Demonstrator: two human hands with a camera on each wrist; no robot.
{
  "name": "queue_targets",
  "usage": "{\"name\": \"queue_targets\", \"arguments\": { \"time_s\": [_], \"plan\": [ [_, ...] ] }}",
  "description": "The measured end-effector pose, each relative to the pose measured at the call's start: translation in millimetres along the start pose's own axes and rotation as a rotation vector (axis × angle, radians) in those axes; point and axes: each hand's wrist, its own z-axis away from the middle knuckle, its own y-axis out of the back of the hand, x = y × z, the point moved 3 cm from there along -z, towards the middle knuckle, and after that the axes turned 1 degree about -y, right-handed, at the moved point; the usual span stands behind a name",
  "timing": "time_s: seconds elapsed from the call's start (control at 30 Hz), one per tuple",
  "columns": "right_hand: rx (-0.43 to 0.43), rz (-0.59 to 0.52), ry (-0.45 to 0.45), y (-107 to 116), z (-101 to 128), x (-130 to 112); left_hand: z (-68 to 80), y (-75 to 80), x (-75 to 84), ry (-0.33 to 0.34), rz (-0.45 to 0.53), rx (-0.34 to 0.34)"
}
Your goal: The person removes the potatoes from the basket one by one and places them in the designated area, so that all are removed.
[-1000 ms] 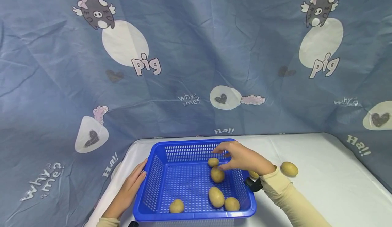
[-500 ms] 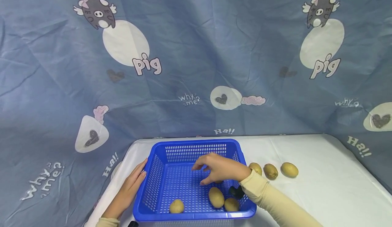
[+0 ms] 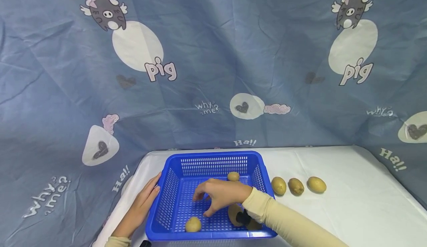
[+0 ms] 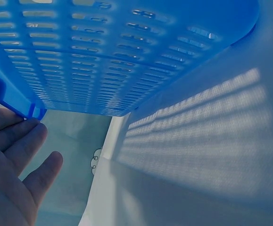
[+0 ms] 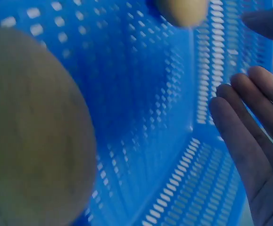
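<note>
A blue plastic basket (image 3: 213, 235) with slotted walls stands on the white tabletop (image 3: 360, 202), in front of a blue printed cloth (image 3: 190, 54). The left hand (image 3: 137, 207) rests its nearly straight fingers against the basket's left rim, thumb apart, gripping nothing. The right hand (image 3: 224, 194) hangs over the inside of the basket, its thumb and fingers spread wide with nothing between them. Nearest its thumb is a round potato (image 3: 193, 224), lying by the front wall. A small potato (image 3: 233, 176) lies near the far wall, beyond the right hand. Two more, an oval potato (image 3: 233, 214) and what appears to be another potato (image 3: 256, 225) beside it, are partly covered by the black wrist device (image 3: 242, 218) and the beige sleeve (image 3: 287, 223), so their outlines are hard to judge. Outside, right of the basket, a yellowish potato (image 3: 278, 186), a browner potato (image 3: 296, 186) and a smooth potato (image 3: 316, 184) lie in a row.
</note>
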Motion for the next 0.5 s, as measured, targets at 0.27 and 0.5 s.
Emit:
{"name": "queue_targets", "arguments": {
  "time_s": [0.27,0.5],
  "plan": [
    [-0.050,0.068,0.059,-17.5,-12.4,-5.1,0.0,1.1,2.3,0.006,0.004,-0.001],
    [-0.088,0.070,0.036,-24.7,-14.2,-7.1,-0.1,-1.1,0.4,0.009,-0.004,0.003]
  ]
}}
